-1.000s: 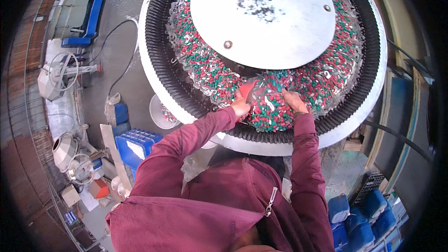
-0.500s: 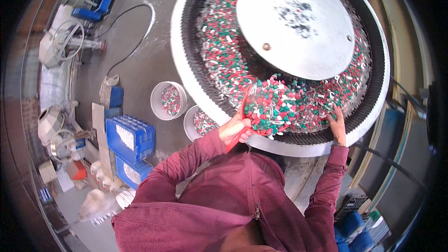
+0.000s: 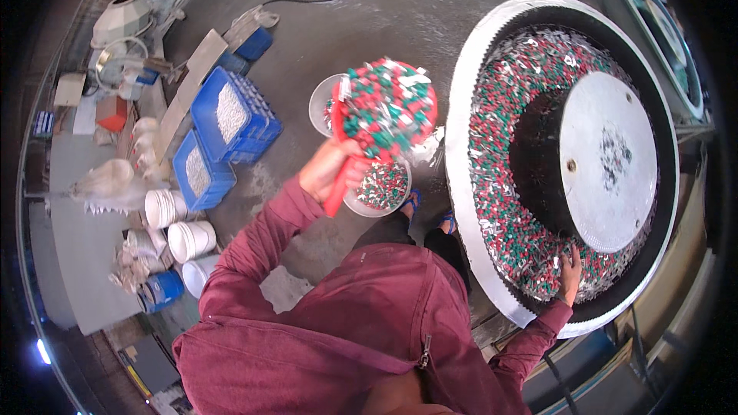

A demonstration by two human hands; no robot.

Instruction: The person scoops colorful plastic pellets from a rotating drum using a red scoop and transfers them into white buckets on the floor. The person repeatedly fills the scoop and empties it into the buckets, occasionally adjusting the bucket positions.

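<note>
Maroon sleeves [image 3: 261,238] covered both forearms, and the left hand [image 3: 330,169] was clamped round the handle of a red scoop [image 3: 336,194], which was held up off to the left of the body, with a mound of red, green and white pieces [image 3: 388,104] heaped in it. With a load that full, a firm grip, a level wrist and a smooth, unhurried swing looked the best way to keep loose pieces from sliding over the lip. Below the scoop and partly hidden by it stood two pale buckets, a farther one [image 3: 315,115] and a nearer one [image 3: 356,204], both with similar pieces inside; which of them the scoop was over could not be told. The right hand [image 3: 569,275] reached into the ring-shaped bowl [image 3: 461,131], fingers apart, fingertips seemingly at the pieces beside the round metal cover [image 3: 596,200]. Half a second earlier the scoop had been over the bowl's near edge; now it was well apart from it, and the view had turned so that the bowl lay to the right. Farther left, blue crates [image 3: 257,131] of white material sat on the floor.
</note>
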